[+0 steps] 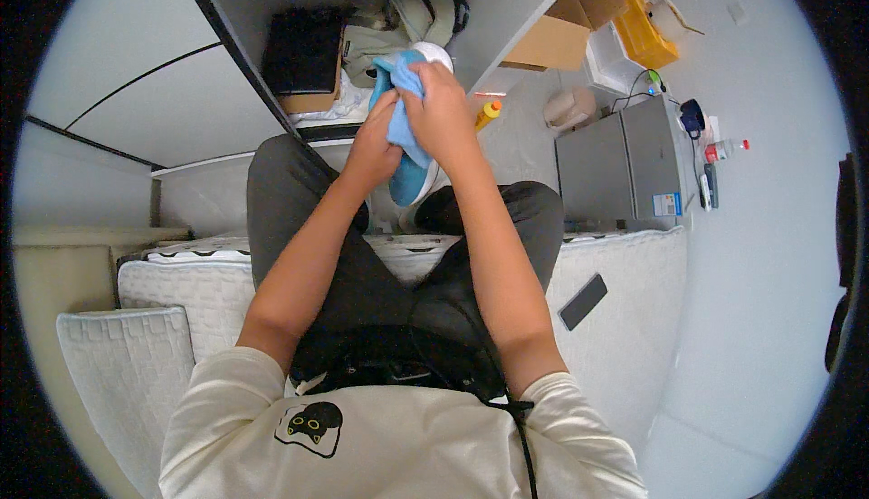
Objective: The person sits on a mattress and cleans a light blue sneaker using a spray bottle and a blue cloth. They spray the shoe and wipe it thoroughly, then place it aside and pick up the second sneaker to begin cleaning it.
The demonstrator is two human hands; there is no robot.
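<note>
Both of my hands are held out in front of me, close together above the gap between my knees. My left hand (373, 140) grips a light blue cloth (405, 129) from the left side. From the right, my right hand (438, 108) pinches the same cloth, its fingers near the upper end. Behind and below the cloth shows a blue and white shoe (409, 183), with its white part also visible above my right hand. My hands and the cloth hide the middle of the shoe, so which fingers touch it is unclear.
A yellow bottle (487, 115) stands right of my hands. Ahead, an open cabinet holds a backpack (380, 47) and a black case (302, 51). A grey refrigerator (594, 166) is at right; a smartphone (583, 302) lies on the mattress (624, 275) beside my thigh.
</note>
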